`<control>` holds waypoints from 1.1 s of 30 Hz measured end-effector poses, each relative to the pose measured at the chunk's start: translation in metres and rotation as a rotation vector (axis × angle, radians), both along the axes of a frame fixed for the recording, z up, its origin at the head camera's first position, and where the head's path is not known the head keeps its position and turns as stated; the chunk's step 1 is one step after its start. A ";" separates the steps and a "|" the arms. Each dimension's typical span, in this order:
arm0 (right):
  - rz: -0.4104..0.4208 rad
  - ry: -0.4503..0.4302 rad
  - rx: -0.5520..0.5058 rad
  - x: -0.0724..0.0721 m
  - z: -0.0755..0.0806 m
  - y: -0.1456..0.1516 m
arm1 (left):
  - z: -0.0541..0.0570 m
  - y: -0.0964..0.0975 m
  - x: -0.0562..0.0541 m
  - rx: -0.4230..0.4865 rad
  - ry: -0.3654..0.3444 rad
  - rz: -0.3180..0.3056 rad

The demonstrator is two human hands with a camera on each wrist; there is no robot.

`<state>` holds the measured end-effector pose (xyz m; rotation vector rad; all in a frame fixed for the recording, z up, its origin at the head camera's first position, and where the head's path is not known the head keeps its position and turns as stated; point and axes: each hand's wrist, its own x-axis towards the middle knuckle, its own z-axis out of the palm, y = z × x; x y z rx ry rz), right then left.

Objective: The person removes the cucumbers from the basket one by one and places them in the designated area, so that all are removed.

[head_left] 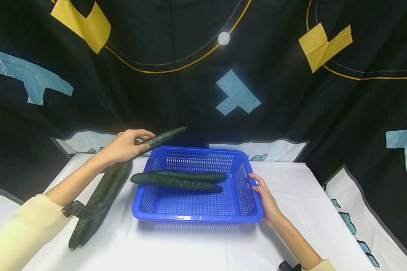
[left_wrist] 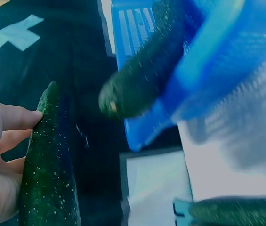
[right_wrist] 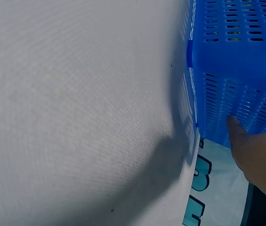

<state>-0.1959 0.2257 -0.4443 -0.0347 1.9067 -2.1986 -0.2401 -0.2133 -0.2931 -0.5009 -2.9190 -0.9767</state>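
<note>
My left hand (head_left: 123, 146) grips a long dark green cucumber (head_left: 166, 136) by its side, raised beside the back left corner of the blue plastic basket (head_left: 200, 218). In the left wrist view, the thumb and fingers pinch the cucumber (left_wrist: 48, 165) near one end. Two more cucumbers lie across the basket; the front cucumber (head_left: 176, 182) pokes its left end over the left rim, and the other cucumber (head_left: 196, 175) is just behind it. At the basket's right side my right hand (head_left: 267, 199) holds the rim, with a digit against the perforated outer wall (right_wrist: 217, 103).
On the white table (head_left: 203, 248), left of the basket, a pair of cucumbers (head_left: 101, 203) lies side by side, partly under my left forearm. A black curtain (head_left: 190, 94) with yellow and blue shapes hangs behind the table.
</note>
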 end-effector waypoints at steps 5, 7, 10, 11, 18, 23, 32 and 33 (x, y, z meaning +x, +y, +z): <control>-0.012 -0.007 0.010 -0.001 0.000 0.000 | -0.004 -0.028 0.008 0.027 -0.048 0.083; -0.017 -0.010 0.013 -0.001 -0.001 0.001 | -0.009 -0.039 0.010 0.040 -0.062 0.109; -0.015 -0.009 0.014 -0.001 -0.001 0.001 | -0.017 -0.055 0.014 0.050 -0.088 0.154; -0.012 -0.009 0.011 -0.001 -0.001 0.001 | -0.020 -0.059 0.016 0.061 -0.101 0.170; 0.005 -0.008 -0.002 -0.001 -0.001 0.001 | -0.042 -0.091 0.029 0.143 -0.146 0.229; 0.007 -0.016 -0.012 -0.001 -0.001 0.001 | -0.059 -0.109 0.037 0.183 -0.165 0.284; 0.005 -0.012 -0.013 -0.001 -0.001 0.000 | -0.098 -0.137 0.048 0.251 -0.211 0.379; 0.004 -0.012 -0.011 -0.001 -0.001 0.000 | -0.102 -0.139 0.049 0.251 -0.214 0.389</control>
